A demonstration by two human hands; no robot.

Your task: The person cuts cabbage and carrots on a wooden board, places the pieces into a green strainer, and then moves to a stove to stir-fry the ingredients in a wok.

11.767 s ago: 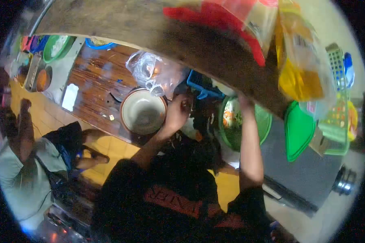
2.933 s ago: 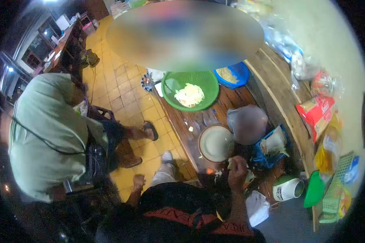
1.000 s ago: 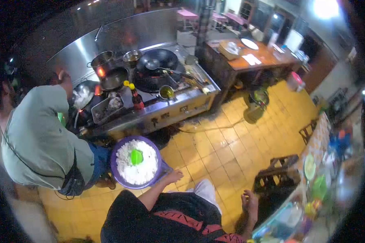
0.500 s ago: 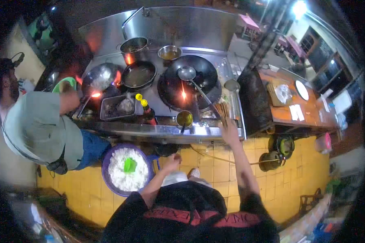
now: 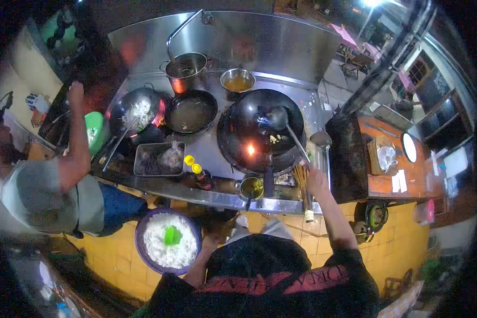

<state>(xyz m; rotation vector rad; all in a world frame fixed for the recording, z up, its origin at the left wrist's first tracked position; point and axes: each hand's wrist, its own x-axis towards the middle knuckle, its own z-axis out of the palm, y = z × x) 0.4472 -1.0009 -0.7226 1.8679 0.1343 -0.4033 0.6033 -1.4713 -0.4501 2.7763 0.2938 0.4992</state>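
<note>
My right hand is closed around the handle of a metal ladle, whose bowl is down inside the large black wok. A few pale pieces of food lie in the wok beside the ladle. Just below my right hand a bundle of thin sticks leans at the stove's front edge. My left hand hangs low near my body, beside the purple tub of white rice; its fingers are too blurred to read.
On the stove stand a black pan, a tall pot, a metal tray, sauce bottles and a small oil pot. A co-worker at the left is near a wok of rice.
The ladle bowl has moved down into the wok, where pale pieces now show. My left hand has lowered. The co-worker's arm has risen, and the view has shifted.
</note>
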